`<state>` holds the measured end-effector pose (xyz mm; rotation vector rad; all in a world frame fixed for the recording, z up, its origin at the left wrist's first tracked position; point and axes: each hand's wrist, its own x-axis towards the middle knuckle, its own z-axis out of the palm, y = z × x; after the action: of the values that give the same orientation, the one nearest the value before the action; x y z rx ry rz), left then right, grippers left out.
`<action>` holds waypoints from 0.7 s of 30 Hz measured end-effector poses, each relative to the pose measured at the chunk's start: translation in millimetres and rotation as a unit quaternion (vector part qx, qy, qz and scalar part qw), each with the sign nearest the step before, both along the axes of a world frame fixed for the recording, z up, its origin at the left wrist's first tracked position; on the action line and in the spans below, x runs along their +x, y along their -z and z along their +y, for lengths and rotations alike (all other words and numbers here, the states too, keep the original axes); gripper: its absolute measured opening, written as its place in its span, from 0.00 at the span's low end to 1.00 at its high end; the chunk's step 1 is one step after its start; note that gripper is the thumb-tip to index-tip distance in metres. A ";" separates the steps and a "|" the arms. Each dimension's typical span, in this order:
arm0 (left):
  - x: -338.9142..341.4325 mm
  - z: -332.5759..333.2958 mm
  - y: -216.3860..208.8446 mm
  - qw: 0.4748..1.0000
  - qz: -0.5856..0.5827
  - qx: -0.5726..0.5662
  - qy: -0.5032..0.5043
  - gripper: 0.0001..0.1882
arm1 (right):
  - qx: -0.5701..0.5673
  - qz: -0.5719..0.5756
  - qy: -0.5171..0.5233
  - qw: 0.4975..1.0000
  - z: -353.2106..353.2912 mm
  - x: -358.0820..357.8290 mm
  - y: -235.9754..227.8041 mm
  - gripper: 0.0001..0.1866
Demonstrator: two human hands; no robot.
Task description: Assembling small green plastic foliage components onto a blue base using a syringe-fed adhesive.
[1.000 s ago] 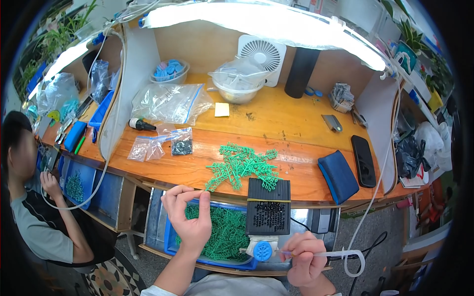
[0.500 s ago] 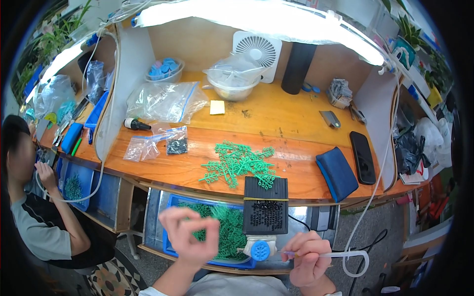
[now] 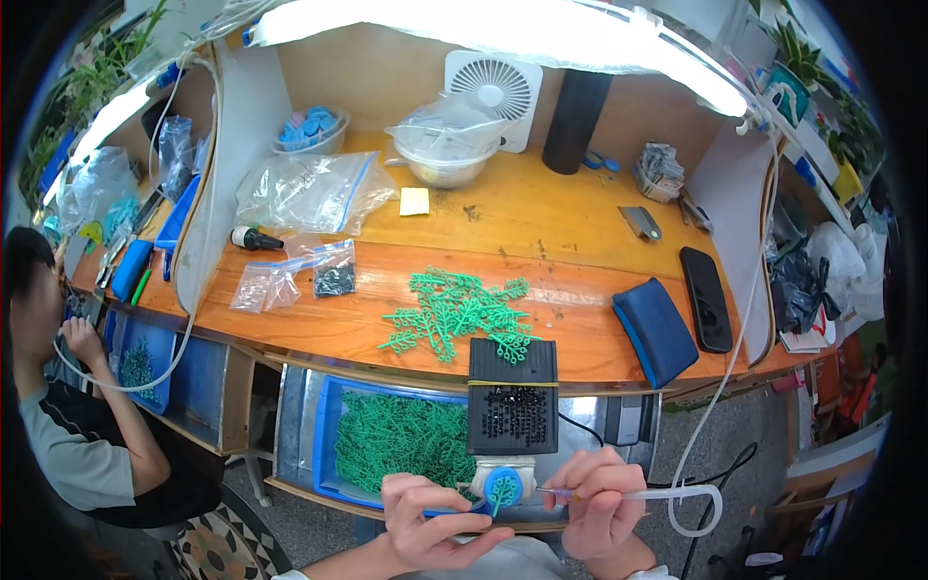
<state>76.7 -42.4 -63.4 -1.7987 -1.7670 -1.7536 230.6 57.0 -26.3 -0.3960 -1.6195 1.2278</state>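
Observation:
My left hand (image 3: 435, 522) is at the lower middle, its fingertips closed at the stem of a small green branch-shaped piece (image 3: 502, 491). That piece lies over a round blue holder (image 3: 493, 476) on a pale block. My right hand (image 3: 601, 498) pinches a thin needle-tipped suction pen (image 3: 559, 493), joined to a clear tube (image 3: 667, 493). The needle tip points left, beside the blue holder and apart from the green piece. Just beyond the holder, a black ribbed tray (image 3: 513, 416) with a yellow band carries many small black beads (image 3: 517, 414).
A blue bin (image 3: 322, 435) full of green branch pieces sits in the open drawer. More green branches (image 3: 459, 314) lie on the wooden bench (image 3: 580, 280). A blue pouch (image 3: 654, 332) and phone (image 3: 707, 300) are at the right. Another person (image 3: 77, 416) sits at the left.
My left hand has come down and right to the blue holder, where a green branch piece now shows. The right hand and suction pen have hardly moved. The view has shifted slightly.

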 end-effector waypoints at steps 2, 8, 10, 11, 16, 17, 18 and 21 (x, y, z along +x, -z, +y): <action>-3.2 0.1 1.1 1.000 0.028 0.008 0.005 0.18 | 0.001 0.001 -0.003 1.000 0.1 -0.3 0.2 0.18; -12.1 4.5 -0.4 0.995 0.095 -0.027 0.005 0.19 | -0.004 -0.007 -0.012 1.000 0.9 -0.8 0.0 0.18; -13.2 6.0 4.6 0.993 0.117 -0.022 0.008 0.18 | -0.006 -0.013 -0.018 1.000 1.4 -1.6 -1.8 0.18; -13.5 7.0 6.5 0.990 0.139 -0.015 0.013 0.16 | -0.008 -0.018 -0.022 1.000 1.7 -1.6 -2.4 0.19; -10.4 8.8 1.2 0.990 0.142 -0.013 0.011 0.17 | -0.016 -0.037 -0.029 0.999 2.3 -4.0 -7.4 0.20; -9.7 8.9 -0.1 0.989 0.146 -0.014 0.007 0.17 | -0.017 -0.042 -0.029 0.999 2.7 -4.5 -8.4 0.20; -9.6 8.8 -2.0 0.989 0.144 -0.015 0.006 0.17 | -0.018 -0.048 -0.029 0.998 3.0 -5.0 -8.9 0.20; -9.6 8.3 -6.5 0.988 0.148 -0.034 -0.005 0.17 | -0.015 -0.050 -0.028 0.998 4.4 -6.3 -8.4 0.21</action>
<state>67.1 -34.0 -56.9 -1.9509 -1.7282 -1.3507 224.3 61.4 -17.9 -0.4388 -1.7095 1.2931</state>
